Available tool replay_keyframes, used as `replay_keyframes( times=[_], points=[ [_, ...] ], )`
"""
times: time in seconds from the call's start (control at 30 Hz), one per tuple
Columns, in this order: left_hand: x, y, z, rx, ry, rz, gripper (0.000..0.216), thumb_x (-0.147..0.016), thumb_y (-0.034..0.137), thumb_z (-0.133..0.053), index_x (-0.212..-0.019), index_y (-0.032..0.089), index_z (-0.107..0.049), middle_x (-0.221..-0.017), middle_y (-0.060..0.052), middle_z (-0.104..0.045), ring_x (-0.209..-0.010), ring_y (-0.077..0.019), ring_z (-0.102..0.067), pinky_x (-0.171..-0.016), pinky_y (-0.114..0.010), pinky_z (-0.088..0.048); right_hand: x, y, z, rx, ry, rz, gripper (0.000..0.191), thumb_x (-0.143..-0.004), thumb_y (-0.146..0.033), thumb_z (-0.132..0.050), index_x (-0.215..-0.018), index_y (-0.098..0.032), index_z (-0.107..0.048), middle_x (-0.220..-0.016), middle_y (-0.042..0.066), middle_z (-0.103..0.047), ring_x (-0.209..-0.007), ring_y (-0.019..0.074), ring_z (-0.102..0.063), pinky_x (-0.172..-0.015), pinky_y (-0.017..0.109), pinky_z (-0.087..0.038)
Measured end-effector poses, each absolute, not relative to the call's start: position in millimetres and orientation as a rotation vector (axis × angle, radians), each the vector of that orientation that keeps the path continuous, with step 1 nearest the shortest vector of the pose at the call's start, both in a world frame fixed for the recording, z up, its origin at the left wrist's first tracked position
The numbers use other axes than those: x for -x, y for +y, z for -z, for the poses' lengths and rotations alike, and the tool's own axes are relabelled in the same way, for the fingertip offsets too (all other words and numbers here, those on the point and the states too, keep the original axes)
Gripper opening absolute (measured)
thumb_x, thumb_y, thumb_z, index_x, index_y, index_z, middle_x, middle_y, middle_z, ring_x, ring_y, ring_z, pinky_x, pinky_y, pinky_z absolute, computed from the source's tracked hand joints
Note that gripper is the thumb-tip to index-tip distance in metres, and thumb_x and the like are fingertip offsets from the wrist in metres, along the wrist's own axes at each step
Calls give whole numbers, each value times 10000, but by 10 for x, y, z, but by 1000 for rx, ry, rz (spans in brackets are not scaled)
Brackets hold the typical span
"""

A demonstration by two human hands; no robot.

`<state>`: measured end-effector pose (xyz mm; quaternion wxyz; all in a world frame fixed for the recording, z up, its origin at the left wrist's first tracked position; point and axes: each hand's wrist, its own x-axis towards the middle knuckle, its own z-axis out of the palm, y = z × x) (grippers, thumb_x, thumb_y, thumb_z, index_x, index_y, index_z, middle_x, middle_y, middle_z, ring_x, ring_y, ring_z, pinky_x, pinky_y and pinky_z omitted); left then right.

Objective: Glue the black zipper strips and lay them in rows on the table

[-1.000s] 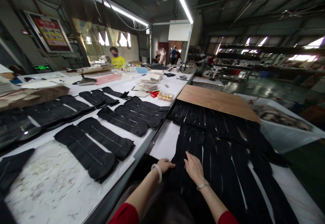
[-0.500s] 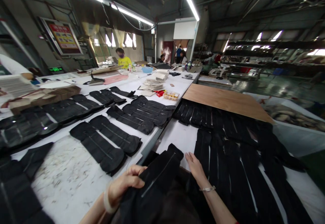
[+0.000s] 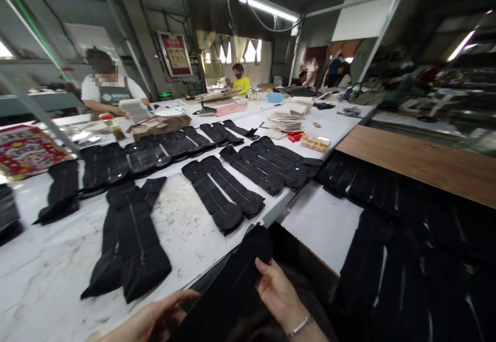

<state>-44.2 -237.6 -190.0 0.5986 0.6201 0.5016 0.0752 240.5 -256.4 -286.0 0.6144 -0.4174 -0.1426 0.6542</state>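
Note:
A long, soft black zippered piece [image 3: 228, 280], shaped like a boot shaft, is held up in front of me at the table's near edge. My right hand [image 3: 277, 288] pinches its right side near the upper end, thumb on the face towards me. On its lower left side is my left hand [image 3: 165, 311], fingers curled against the edge and partly hidden behind the cloth. Similar black pieces with zips [image 3: 134, 238] lie on the white table [image 3: 182, 213] just beyond my left hand. Another pair [image 3: 222, 192] rests farther forward.
More black pieces [image 3: 403, 269] cover the lower surface at right, beside a wooden board [image 3: 422, 161]. Stacked pale sheets [image 3: 287, 120] and a clear box with yellow items [image 3: 315, 142] stand farther back. A co-worker in an apron [image 3: 114, 91] is across the table at left.
My view has turned left. My right hand, open beside the black piece before, now grips its upper right side. The left hand has moved lower along the other edge.

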Motion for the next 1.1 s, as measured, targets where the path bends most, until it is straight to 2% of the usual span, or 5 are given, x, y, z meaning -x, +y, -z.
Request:
replay_keyframes(
  times=[0.1, 0.23, 0.4, 0.67, 1.1],
  points=[
    [194, -2433, 1953, -1414, 1155, -330, 513, -677, 445, -722, -1149, 253, -654, -986, -43, -703, -929, -249, -618, -812, -328, -493, -2007, -2722, 2686, 849, -293, -1620, 417, -635, -268, -845, -1004, -225, -656, -1062, 58, -734, -1043, 277, -670, -874, 414, -554],
    [-66, -2508, 2138, -1387, 1278, -418, 283, -768, 440, -615, -764, 160, -662, -662, 4, -603, -628, -158, -521, -596, -261, -421, -1844, -2860, 2644, 913, -432, -1712, 514, -643, -253, -834, -1103, -227, -606, -1114, 65, -706, -1058, 271, -658, -931, 415, -522],
    [-152, -2677, 2286, -1377, 1392, -468, 238, -781, 360, -594, -674, 153, -646, -597, 24, -552, -582, -130, -455, -556, -247, -349, -2172, -2702, 2636, 1244, -927, -1369, 863, -651, -286, -820, -1402, -296, -396, -1310, 90, -578, -1196, 284, -571, -1014, 449, -459],
    [-264, -2732, 2336, -1486, 1374, -489, 211, -787, 348, -615, -713, 168, -697, -625, 27, -597, -614, -136, -486, -607, -244, -370, -2273, -2479, 2259, 1218, -1686, -987, 75, -773, -197, -724, -818, -229, -673, -1160, 61, -629, -1120, 239, -586, -985, 369, -454],
    [-226, -2820, 2305, -1704, 1389, -469, 189, -839, 323, -592, -735, 197, -685, -694, -3, -650, -654, -158, -569, -643, -252, -403, -2198, -2518, 2269, 1197, -1828, -834, 174, -846, -122, -603, -734, -222, -516, -904, 40, -625, -861, 191, -616, -779, 308, -496]
  ],
)
